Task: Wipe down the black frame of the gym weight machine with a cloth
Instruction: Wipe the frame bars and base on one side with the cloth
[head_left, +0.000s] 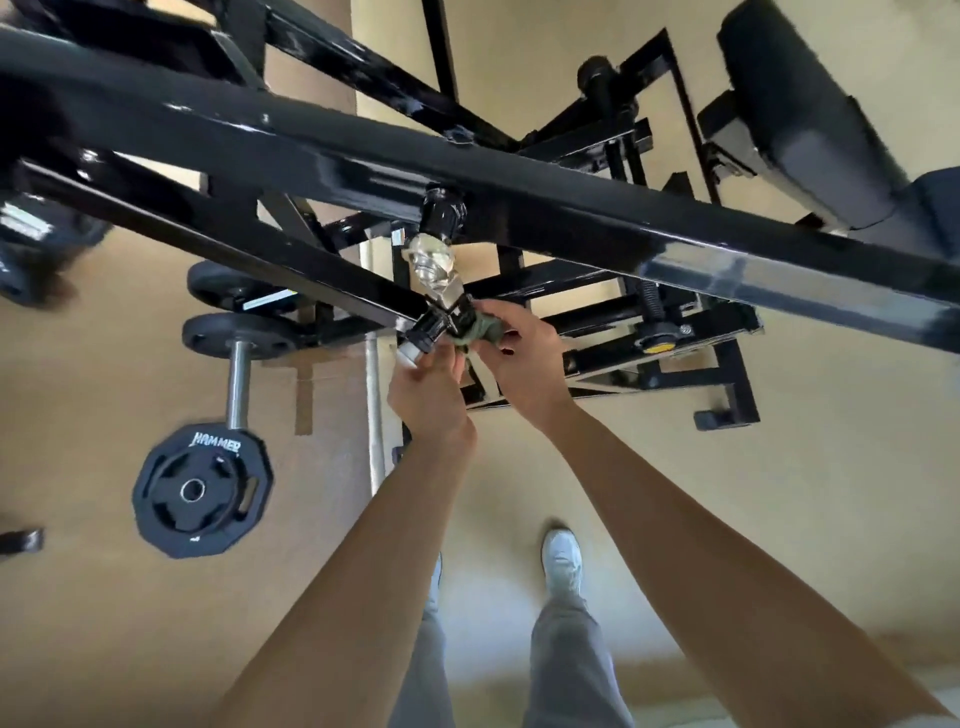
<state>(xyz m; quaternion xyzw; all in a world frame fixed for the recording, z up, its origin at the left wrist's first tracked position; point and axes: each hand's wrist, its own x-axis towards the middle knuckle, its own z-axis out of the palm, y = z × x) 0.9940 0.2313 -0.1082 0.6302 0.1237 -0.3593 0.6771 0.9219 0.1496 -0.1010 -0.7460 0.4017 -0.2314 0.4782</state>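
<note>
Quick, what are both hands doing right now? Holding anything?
Left hand: fingers at the joint's silver end; whether it grips cannot be told.
Right hand: closed, holding the green cloth against the black joint.

A black weight plate (202, 491) marked HAMMER sits on a steel peg (238, 382) at eight o'clock. A dark padded seat (795, 104) is at one o'clock, over the tan floor (779, 493).
</note>
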